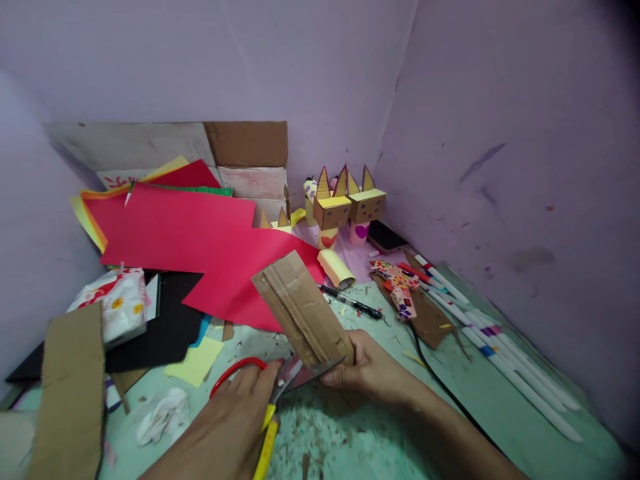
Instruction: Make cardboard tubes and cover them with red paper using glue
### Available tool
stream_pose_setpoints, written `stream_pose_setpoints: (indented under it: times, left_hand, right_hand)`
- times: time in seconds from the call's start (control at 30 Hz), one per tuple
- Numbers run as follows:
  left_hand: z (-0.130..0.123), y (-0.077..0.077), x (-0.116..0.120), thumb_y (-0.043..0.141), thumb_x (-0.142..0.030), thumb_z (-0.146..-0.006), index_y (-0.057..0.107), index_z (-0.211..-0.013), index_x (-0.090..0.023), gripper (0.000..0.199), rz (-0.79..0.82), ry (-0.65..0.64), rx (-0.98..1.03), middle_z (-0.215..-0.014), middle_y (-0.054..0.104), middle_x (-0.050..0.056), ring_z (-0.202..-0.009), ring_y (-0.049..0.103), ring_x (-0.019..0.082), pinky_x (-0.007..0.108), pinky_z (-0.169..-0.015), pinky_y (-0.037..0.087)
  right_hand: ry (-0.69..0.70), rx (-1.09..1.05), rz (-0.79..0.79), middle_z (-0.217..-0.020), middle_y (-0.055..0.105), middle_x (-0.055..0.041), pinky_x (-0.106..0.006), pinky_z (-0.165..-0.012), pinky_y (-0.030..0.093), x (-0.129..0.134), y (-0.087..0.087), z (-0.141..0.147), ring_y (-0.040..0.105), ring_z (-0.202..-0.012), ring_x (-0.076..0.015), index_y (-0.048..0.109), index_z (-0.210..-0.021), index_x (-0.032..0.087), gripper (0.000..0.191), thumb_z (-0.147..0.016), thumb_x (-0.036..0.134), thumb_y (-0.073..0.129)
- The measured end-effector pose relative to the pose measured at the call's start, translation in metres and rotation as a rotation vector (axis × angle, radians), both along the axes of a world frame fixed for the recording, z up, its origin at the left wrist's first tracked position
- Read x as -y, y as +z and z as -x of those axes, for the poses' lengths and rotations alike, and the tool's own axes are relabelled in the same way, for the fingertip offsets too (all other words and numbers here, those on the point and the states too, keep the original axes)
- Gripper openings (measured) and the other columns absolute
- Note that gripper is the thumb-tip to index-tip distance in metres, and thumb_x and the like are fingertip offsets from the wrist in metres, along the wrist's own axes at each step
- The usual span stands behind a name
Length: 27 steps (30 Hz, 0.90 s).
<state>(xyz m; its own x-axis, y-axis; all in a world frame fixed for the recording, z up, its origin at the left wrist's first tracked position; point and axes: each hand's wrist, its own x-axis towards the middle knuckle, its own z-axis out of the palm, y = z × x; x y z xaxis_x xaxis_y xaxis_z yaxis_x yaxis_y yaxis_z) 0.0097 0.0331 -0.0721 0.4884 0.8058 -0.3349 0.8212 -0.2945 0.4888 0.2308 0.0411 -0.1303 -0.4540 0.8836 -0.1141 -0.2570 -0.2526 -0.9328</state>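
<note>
My left hand is closed on a pair of scissors with one red and one yellow handle. The blades are parted, and one of them lies along the near edge of a brown cardboard strip. That strip is pinched at its near right corner by my right hand, thumb in front and the other fingers mostly hidden behind it. It is held tilted above the green tabletop, with creases running down its length. Behind it spreads a large red paper sheet.
Cardboard animal figures stand at the back beside a yellow paper roll. A black pen, a glue gun with its cord and several white markers lie rightward. On the left are another cardboard piece and crumpled tissue.
</note>
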Motion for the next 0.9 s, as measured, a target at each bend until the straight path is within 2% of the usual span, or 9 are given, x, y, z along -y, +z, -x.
stream_pose_setpoints:
  times: [0.17,0.3,0.63,0.73,0.9]
  left_hand:
    - [-0.004,0.016,0.001,0.041,-0.030,-0.077,0.049,-0.123,-0.025,0.047,0.021,-0.050,-0.017,-0.111,0.063,0.005,-0.102,0.057,0.023,0.036,-0.090,0.044]
    - [-0.006,0.022,0.002,0.042,-0.028,-0.077,0.044,-0.129,-0.026,0.051,0.028,-0.061,-0.034,-0.112,0.063,0.005,-0.102,0.057,0.023,0.035,-0.089,0.045]
    - [-0.005,0.020,0.008,0.039,-0.022,-0.079,0.039,-0.135,-0.021,0.055,0.015,-0.068,-0.108,-0.127,0.056,0.010,-0.114,0.053,0.024,0.038,-0.097,0.040]
    - [-0.009,0.022,0.007,0.041,-0.021,-0.077,0.040,-0.134,-0.020,0.057,0.020,-0.071,-0.118,-0.126,0.057,0.011,-0.113,0.053,0.025,0.038,-0.096,0.042]
    - [-0.011,0.019,0.004,0.037,-0.024,-0.079,0.051,-0.121,-0.020,0.044,0.043,-0.076,-0.148,-0.113,0.063,0.011,-0.103,0.058,0.026,0.039,-0.088,0.047]
  right_hand:
    - [-0.007,-0.031,0.022,-0.071,0.061,-0.0007,-0.023,-0.056,0.037,0.002,0.004,-0.001,0.048,-0.061,-0.0106,0.070,-0.088,0.011,0.036,-0.060,0.031,0.079]
    - [-0.017,-0.046,0.006,-0.073,0.061,-0.0003,-0.023,-0.058,0.037,0.002,0.009,-0.001,0.049,-0.062,-0.0108,0.070,-0.089,0.013,0.035,-0.060,0.030,0.079]
    - [-0.065,-0.014,0.041,-0.073,0.063,-0.0020,-0.025,-0.059,0.038,0.002,0.007,0.002,0.050,-0.063,-0.0124,0.071,-0.089,0.012,0.040,-0.056,0.031,0.082]
    - [-0.054,-0.016,0.055,-0.071,0.062,-0.0012,-0.024,-0.058,0.037,0.002,0.006,0.002,0.050,-0.061,-0.0114,0.071,-0.087,0.012,0.039,-0.055,0.032,0.082]
    - [-0.041,-0.058,0.057,-0.070,0.061,-0.0010,-0.023,-0.057,0.036,0.002,0.002,0.002,0.049,-0.060,-0.0104,0.071,-0.086,0.011,0.036,-0.058,0.031,0.082]
